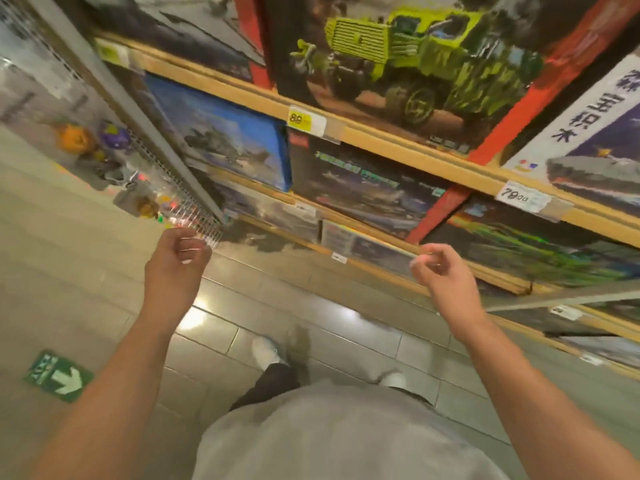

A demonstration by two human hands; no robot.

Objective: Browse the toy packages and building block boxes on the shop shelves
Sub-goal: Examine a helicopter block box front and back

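Building block boxes fill the wooden shelves (398,138) ahead. A box with a green truck picture (398,60) stands on an upper shelf. Below it are a blue box (225,140) and a dark box (363,183). A white box with a grey ship (588,147) is at the right. My left hand (176,261) hangs in front of the lowest shelves with fingers loosely curled, holding nothing. My right hand (441,271) is raised beside the lower shelf edge, fingers loosely curled and empty. Neither hand touches a box.
Small toy packages (90,140) hang on a wire grid panel (180,199) at the left. Price tags (304,121) sit on the shelf edges. The tiled floor (86,271) carries a green arrow sticker (57,375). My feet show below.
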